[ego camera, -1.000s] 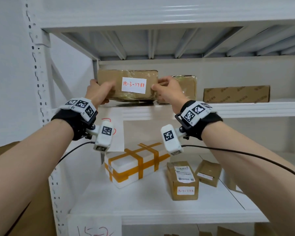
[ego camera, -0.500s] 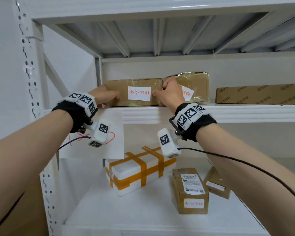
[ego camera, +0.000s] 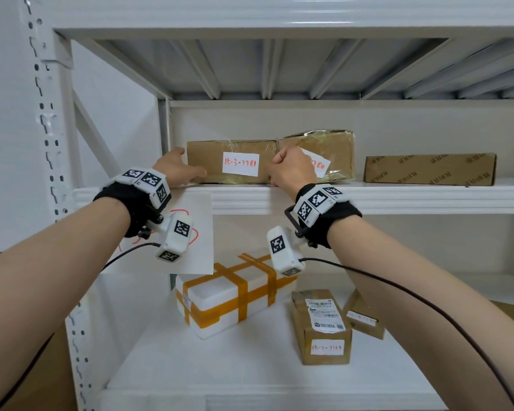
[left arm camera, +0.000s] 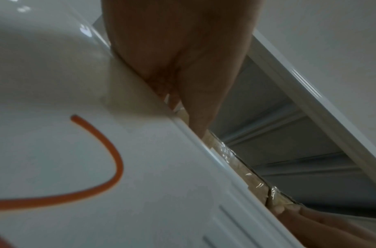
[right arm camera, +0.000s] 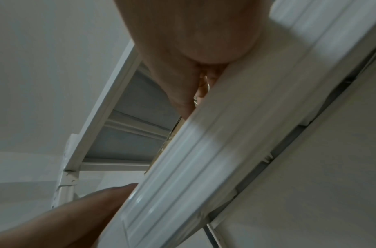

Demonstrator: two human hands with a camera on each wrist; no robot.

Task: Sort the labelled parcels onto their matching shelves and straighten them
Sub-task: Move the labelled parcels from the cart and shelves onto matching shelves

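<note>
A brown parcel (ego camera: 208, 161) with a white label reading 15-3-7781 lies on the upper shelf (ego camera: 398, 197), its right end against a second taped parcel (ego camera: 333, 146). My left hand (ego camera: 180, 169) holds its left end, thumb along the lower front edge; the other fingers are hidden behind it. My right hand (ego camera: 291, 170) is curled against the front right corner at the seam and covers part of the second parcel's label. In the left wrist view the thumb (left arm camera: 199, 107) reaches over the shelf lip to the parcel (left arm camera: 255, 181). The right wrist view shows mostly the shelf edge (right arm camera: 225, 151).
A flat brown carton (ego camera: 428, 169) lies further right on the upper shelf. A paper sheet (ego camera: 199, 221) with red writing hangs from the shelf lip. On the lower shelf stand a white foam box with orange tape (ego camera: 235, 292), a labelled brown box (ego camera: 321, 327) and a smaller box (ego camera: 364, 318).
The parcel, held up in front of the shelf a second ago, now lies on the shelf against its neighbour. Both hands went forward with it, and the right hand shifted to the front corner.
</note>
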